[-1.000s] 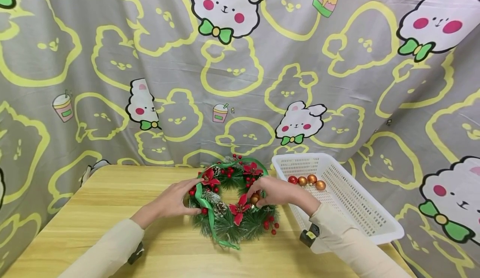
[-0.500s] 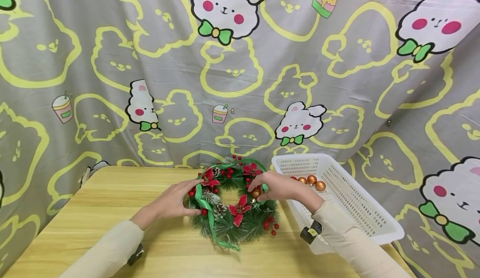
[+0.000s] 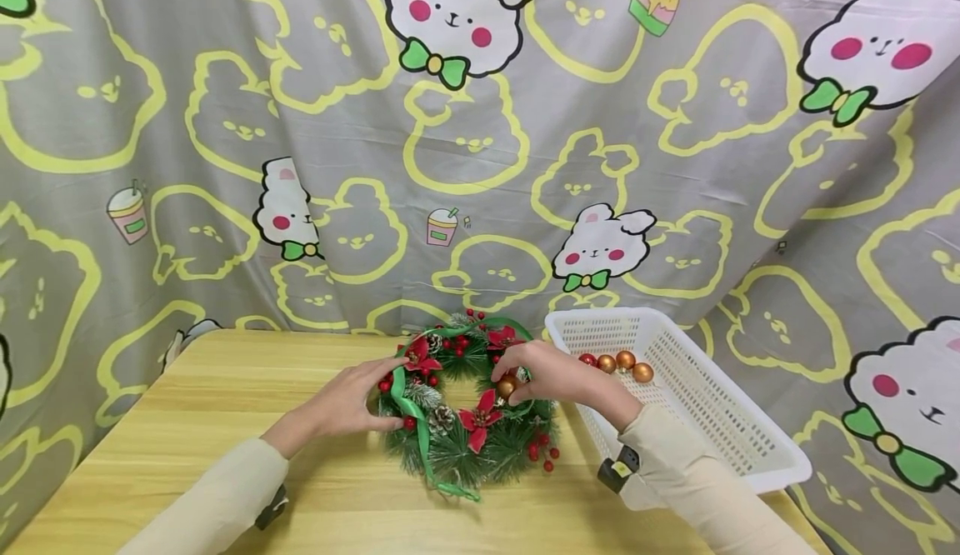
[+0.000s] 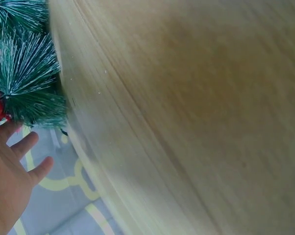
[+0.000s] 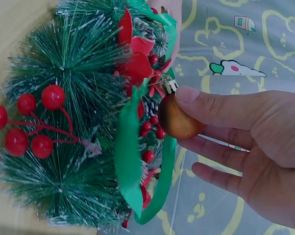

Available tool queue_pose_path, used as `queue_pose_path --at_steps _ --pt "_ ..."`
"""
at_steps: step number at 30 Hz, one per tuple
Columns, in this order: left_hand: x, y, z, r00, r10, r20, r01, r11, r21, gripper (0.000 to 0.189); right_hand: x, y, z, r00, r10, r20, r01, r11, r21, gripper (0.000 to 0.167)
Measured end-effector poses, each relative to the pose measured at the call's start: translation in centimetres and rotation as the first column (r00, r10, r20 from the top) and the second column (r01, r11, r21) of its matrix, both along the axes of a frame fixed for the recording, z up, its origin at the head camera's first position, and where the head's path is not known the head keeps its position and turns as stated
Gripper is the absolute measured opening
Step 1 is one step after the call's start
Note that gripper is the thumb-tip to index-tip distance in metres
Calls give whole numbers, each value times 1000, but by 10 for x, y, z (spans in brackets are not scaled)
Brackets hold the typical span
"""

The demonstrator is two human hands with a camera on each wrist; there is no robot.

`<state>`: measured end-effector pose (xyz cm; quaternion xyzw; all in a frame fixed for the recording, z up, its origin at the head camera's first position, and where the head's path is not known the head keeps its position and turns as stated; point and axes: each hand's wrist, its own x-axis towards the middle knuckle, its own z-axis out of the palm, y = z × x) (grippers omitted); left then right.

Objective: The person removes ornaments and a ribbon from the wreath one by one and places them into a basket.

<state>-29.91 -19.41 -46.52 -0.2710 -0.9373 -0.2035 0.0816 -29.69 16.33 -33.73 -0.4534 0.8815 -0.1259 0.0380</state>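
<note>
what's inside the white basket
Three orange balls and a red ball show near the far end of the white basket. The right hand and sleeve cover part of its left side, so anything behind them can't be seen.

Desk [image 3: 247, 380]: a wreath [image 3: 457, 455] lay near the middle of its far part, a basket [image 3: 731, 392] stood to the wreath's right, and a curtain [image 3: 465, 155] hung behind both. A ribbon [image 3: 422, 438] lay on the wreath, running down its left side to the near edge, and four loose baubles [image 3: 626, 361] sat together in the basket's far part. The left hand [image 3: 341, 401] was at the wreath's left side; the right hand [image 3: 551, 376], between wreath and basket, held another bauble [image 5: 179, 117] at the wreath's right inner side.
</note>
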Motion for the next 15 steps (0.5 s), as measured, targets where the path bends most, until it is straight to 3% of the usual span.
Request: queue_pose_path --at_steps 6,15 --pt "0 1 2 1000 -2 10 2 1000 -4 102 2 -8 -2 1000 16 -10 -16 1000 4 32" --pt "0 1 3 1000 -4 17 4 1000 -6 102 2 -14 9 1000 25 -19 -25 999 -27 32"
